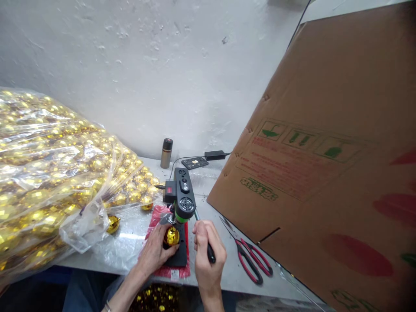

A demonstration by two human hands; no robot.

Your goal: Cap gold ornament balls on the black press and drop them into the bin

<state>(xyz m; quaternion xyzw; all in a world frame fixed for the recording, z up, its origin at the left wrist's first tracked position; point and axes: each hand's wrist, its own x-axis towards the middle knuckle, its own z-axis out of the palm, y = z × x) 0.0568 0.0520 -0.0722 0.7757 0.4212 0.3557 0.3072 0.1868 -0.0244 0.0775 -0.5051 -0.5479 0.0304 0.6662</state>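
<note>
My left hand [156, 249] grips a shiny gold ball ornament [171, 236] between thumb and fingers, under the head of a small black press machine [184, 190]. The ball sits over the machine's black base plate [178, 258], which rests on a red plastic sheet [157, 219]. My right hand [209, 247] is closed around the black grip of the machine's lever [211, 255], to the right of the base. The contact between ball and machine head is partly hidden by my left fingers.
A clear bag of gold balls [65, 173] fills the left side, with a loose ball [113, 224] beside it. Red-handled scissors [251, 260] lie at right, next to a large cardboard box [318, 151]. A bottle [166, 153] and power adapter [215, 155] stand behind.
</note>
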